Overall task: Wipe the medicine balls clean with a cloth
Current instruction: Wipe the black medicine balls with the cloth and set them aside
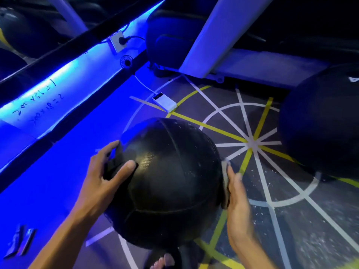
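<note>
Toes (164, 262) showed at the bottom edge, just under the black medicine ball (165, 183) that we held between both hands above the marked floor (291, 220). Our left hand (108, 171) lay on the ball's left side with the fingers spread and the thumb pressed on its upper surface; something dark sat under those fingers, though we could not tell what it was. Our right hand (236, 193) pressed a grey cloth (225, 183) flat against the ball's right side, fingers fairly straight. A second, larger dark ball (320, 123) rested on the floor to the right, well apart from ours. Beyond our ball a white power bank (164, 102) lay on the floor with a white cable running from it. Blue light glowed along a ledge (48, 98) at the left, with handwriting on it.
</note>
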Motion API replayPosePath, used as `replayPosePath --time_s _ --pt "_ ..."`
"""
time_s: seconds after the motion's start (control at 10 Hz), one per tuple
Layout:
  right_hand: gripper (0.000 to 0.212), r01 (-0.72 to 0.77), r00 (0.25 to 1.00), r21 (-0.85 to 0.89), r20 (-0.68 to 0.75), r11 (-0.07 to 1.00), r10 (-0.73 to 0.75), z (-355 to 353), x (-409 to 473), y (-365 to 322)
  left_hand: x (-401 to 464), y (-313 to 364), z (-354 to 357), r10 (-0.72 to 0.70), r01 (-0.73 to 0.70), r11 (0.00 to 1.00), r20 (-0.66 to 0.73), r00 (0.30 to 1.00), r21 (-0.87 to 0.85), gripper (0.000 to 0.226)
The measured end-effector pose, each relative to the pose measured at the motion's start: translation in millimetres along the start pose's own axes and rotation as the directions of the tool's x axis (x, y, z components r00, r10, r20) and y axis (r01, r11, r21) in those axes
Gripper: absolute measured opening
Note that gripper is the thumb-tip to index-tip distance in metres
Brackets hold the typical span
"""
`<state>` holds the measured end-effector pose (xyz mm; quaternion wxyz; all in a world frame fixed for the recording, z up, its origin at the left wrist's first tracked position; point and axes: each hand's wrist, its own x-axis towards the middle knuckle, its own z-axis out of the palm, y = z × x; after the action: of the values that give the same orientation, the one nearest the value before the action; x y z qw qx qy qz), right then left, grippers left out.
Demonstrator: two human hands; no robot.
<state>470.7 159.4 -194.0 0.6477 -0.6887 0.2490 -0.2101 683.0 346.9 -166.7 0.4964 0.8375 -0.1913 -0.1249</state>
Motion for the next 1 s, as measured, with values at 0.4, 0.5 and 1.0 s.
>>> replayPosePath --time_s 0.4,0.5,1.0 --pt "0.066 0.024 0.998 -0.252 -0.049 0.967 -0.038 -4.3 71.0 14.2 3.9 6.3 8.9 0.003 -0.003 1.0 -0.008 1.0 0.009 0.076" --pt "0.066 0.263 0.964 -0.327 0.046 0.908 -0.263 14.7 42.9 -7.7 0.6 9.9 10.1 0.023 -0.023 0.999 -0.003 1.0 0.022 0.075" --pt "0.058 0.545 0.836 -0.442 0.353 0.713 -0.42 11.0 55.1 -27.5 -27.7 8.2 10.4 0.128 -0.13 0.99 0.041 0.991 0.059 0.082"
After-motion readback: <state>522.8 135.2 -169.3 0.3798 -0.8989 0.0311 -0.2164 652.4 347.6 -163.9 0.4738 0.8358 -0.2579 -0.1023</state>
